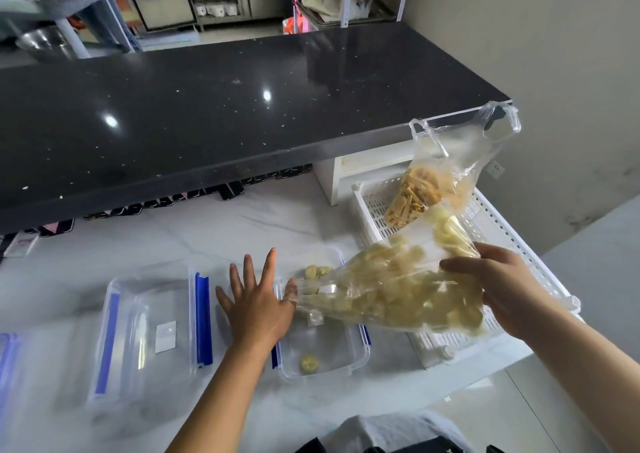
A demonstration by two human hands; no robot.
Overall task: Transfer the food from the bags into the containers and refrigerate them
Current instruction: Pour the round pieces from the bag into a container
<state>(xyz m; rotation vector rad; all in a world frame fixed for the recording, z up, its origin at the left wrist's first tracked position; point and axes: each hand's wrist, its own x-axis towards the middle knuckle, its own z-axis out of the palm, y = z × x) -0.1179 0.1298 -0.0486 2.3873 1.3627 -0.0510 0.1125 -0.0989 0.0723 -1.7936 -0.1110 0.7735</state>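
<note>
holding the bag of pale yellow slices (398, 290) by its bottom end, my right hand (512, 290) has its grip clamped on the plastic, fingers curled over the top. the bag is tilted, mouth lower and pointing left, over the open clear container (360, 348) on the white marble desk (207, 231). a few loose slices (308, 362) lie inside the container, one near the front wall and a few at the far end. my left hand (256, 300) is flat with fingers spread, its grip apart, just left of the container; the thumb side is at the bag's mouth, though i cannot tell if it touches. a second bag (415, 193) with darker yellow strips sits in the white perforated basket (491, 224) to the right, its handles standing up. further left on the desk is another clear tub with blue clasps (149, 328), blurred. a black raised counter (207, 106) runs behind.
</note>
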